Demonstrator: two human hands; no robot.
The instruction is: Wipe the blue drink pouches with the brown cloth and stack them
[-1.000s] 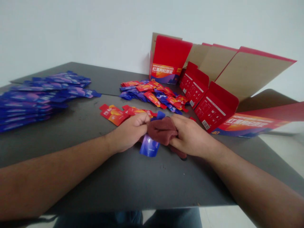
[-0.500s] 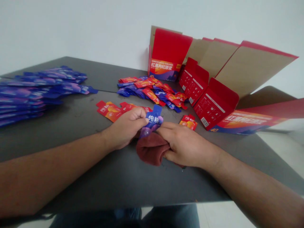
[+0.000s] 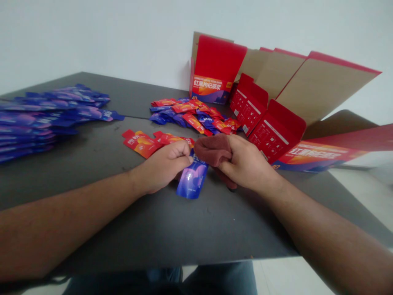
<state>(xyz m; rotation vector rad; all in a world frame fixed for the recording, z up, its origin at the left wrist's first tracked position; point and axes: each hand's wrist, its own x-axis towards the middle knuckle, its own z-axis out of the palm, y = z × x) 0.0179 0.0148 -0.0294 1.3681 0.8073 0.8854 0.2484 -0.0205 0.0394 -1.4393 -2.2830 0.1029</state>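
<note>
My left hand [image 3: 167, 167] is closed, pinching the edge of a blue-purple sachet [image 3: 193, 180] near its top. The sachet's lower part shows, while its upper end is covered by a folded brown cloth [image 3: 211, 150]. That cloth is gripped in my right hand [image 3: 245, 162], its fingers wrapped round it. Just beyond my left hand lie red-orange sachets, one flat [image 3: 141, 143] and another [image 3: 172, 139] partly hidden by the hand.
Behind the hands is a mixed heap of red and blue sachets [image 3: 196, 114]. Many blue sachets are stacked in a pile [image 3: 52, 116] on the left. Open red cartons [image 3: 211, 61] stand at the back and right of the dark table [image 3: 147, 241].
My right hand has moved the cloth up from the sachet's lower part to its top, uncovering the lower part. A red sachet by my right hand is now hidden. My left hand stays put.
</note>
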